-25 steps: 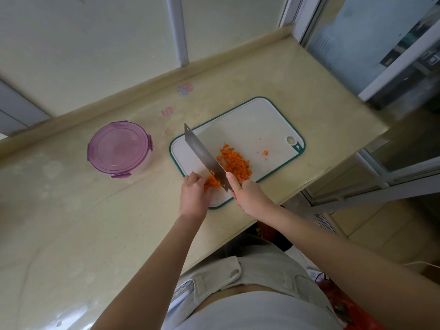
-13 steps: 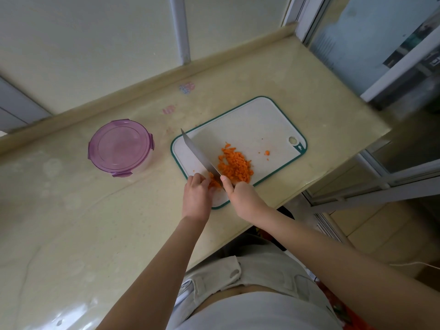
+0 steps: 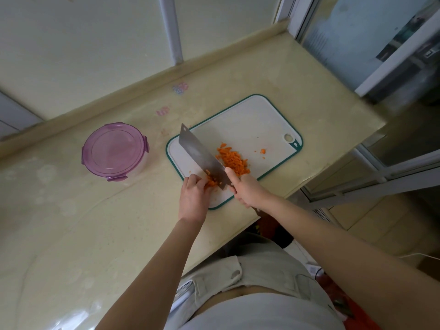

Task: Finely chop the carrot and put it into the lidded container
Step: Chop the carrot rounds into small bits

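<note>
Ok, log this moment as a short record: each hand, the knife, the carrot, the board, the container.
right hand: grips the cleaver by its handle, blade over the board
left hand: fingers curled, holding the remaining carrot beside the blade
chopped carrot: heap to the right of the blade, a few stray bits farther right
cutting board: white with a green edge, on the countertop
container: left of the board, purple lid on
</note>
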`<move>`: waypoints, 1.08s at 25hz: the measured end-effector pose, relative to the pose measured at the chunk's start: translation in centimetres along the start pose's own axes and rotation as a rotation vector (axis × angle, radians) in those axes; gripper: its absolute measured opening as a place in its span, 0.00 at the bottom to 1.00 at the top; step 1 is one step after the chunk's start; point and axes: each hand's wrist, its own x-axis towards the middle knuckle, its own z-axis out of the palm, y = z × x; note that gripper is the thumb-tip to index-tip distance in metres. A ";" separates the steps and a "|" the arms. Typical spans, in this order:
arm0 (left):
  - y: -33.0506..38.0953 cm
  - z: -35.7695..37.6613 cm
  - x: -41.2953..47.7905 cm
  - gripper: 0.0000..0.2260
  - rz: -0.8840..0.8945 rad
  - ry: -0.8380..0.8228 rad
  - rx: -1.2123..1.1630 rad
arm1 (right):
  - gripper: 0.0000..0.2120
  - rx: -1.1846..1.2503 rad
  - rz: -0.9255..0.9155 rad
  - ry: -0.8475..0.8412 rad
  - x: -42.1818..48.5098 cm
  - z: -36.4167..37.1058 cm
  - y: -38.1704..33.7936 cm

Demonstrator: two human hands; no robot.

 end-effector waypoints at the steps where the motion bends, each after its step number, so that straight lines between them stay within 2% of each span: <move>1: 0.1 0.0 0.0 0.05 -0.012 -0.006 -0.007 | 0.29 -0.010 -0.013 0.006 -0.1 -0.1 0.0; 6: 0.8 0.3 0.4 0.08 -0.061 -0.013 -0.062 | 0.28 -0.055 -0.093 0.088 -0.2 0.5 0.5; 14: 0.8 -0.5 0.6 0.10 -0.061 -0.047 -0.124 | 0.30 -0.065 -0.145 0.111 -0.7 0.6 -0.1; 17: 0.6 -0.8 0.3 0.13 -0.088 -0.047 -0.108 | 0.29 -0.059 -0.161 0.110 -1.2 0.6 -0.2; 27: 0.5 -0.9 0.3 0.13 -0.084 -0.095 -0.039 | 0.31 -0.164 -0.105 0.105 -1.2 1.1 0.1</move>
